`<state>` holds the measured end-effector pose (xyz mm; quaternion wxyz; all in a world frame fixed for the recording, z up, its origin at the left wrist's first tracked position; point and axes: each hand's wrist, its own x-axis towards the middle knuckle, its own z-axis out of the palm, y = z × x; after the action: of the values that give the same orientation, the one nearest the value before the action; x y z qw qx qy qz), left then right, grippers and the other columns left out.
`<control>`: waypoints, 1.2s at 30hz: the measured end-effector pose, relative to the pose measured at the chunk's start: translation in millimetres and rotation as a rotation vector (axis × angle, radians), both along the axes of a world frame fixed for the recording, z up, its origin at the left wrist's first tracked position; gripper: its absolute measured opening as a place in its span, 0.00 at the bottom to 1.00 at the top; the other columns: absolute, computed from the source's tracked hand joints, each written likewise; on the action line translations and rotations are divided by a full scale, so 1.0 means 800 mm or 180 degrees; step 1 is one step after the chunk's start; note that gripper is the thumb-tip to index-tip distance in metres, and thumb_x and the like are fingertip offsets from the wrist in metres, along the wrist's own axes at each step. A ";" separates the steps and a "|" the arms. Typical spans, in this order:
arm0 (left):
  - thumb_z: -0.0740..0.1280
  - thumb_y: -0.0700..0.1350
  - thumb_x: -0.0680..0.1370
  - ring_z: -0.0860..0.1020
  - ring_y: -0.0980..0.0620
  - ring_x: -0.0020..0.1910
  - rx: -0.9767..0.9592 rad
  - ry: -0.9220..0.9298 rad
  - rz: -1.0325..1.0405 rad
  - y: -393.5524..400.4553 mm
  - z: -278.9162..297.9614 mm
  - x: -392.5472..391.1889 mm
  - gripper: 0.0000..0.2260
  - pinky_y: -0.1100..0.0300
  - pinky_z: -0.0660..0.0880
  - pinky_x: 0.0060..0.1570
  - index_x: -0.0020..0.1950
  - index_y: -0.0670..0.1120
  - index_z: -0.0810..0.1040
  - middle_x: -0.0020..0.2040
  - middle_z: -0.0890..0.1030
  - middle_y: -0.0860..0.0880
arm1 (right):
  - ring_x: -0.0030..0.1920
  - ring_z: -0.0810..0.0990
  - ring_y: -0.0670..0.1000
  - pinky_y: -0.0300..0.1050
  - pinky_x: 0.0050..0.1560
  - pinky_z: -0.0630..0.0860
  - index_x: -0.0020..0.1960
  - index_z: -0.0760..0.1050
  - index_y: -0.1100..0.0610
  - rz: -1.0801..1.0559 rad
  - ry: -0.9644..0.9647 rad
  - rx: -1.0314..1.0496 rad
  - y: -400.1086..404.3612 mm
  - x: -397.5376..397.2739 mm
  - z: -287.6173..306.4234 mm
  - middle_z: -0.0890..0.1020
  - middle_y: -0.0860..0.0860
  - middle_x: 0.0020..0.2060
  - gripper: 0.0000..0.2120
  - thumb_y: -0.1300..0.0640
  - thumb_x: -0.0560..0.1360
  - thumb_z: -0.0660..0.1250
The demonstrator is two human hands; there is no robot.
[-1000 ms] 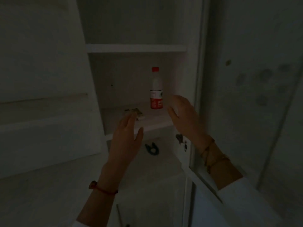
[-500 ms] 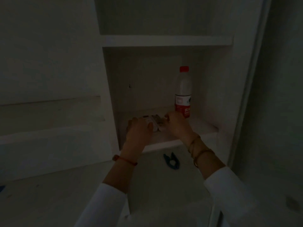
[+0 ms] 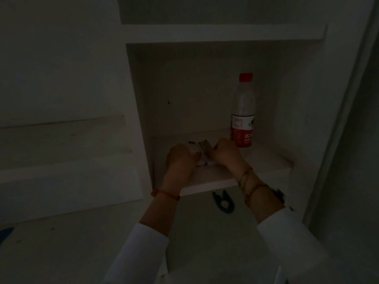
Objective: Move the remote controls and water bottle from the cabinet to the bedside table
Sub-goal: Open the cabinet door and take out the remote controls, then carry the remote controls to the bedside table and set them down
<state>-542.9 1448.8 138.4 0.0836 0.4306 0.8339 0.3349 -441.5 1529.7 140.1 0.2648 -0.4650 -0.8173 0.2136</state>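
Two white remote controls lie side by side on the cabinet shelf (image 3: 215,181). My left hand (image 3: 181,158) is closed over the left remote control (image 3: 194,150), and my right hand (image 3: 226,154) is closed over the right remote control (image 3: 205,147); only the remotes' far and near ends show between my hands. The water bottle (image 3: 243,111), clear with a red cap and red label, stands upright on the same shelf, just right of and behind my right hand, untouched.
The scene is dim. Another shelf (image 3: 223,33) runs above the compartment. A dark blue clip-like object (image 3: 223,202) lies on the surface below the shelf. The cabinet's right side wall (image 3: 303,119) is close to the bottle.
Both hands went from open in front of the cabinet to closed over the remotes on the shelf. The view moved closer to the compartment.
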 end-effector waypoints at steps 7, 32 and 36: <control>0.72 0.49 0.72 0.80 0.44 0.56 0.0713 -0.0713 0.0067 -0.011 0.000 0.010 0.20 0.54 0.77 0.56 0.60 0.41 0.78 0.59 0.81 0.43 | 0.38 0.78 0.55 0.42 0.31 0.74 0.37 0.75 0.65 0.0073 0.1099 -0.0913 -0.014 0.017 0.007 0.79 0.61 0.36 0.07 0.63 0.73 0.66; 0.70 0.39 0.74 0.84 0.45 0.47 0.1635 -0.2333 0.0042 -0.318 -0.087 0.176 0.17 0.57 0.83 0.40 0.63 0.41 0.76 0.54 0.83 0.40 | 0.51 0.82 0.54 0.48 0.51 0.80 0.61 0.74 0.59 0.0930 0.2051 -0.1623 -0.271 0.175 -0.091 0.82 0.56 0.55 0.16 0.57 0.75 0.68; 0.70 0.39 0.74 0.84 0.46 0.46 0.1636 -0.2414 0.0268 -0.379 -0.115 0.211 0.19 0.58 0.82 0.39 0.64 0.42 0.74 0.54 0.82 0.41 | 0.48 0.82 0.52 0.45 0.46 0.80 0.61 0.73 0.58 0.1083 0.1932 -0.1794 -0.325 0.203 -0.119 0.82 0.56 0.52 0.16 0.57 0.75 0.68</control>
<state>-374.4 1145.3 46.2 0.2596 0.2501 0.6511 0.6679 -279.1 1269.9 44.6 0.3168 -0.2942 -0.6773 0.5953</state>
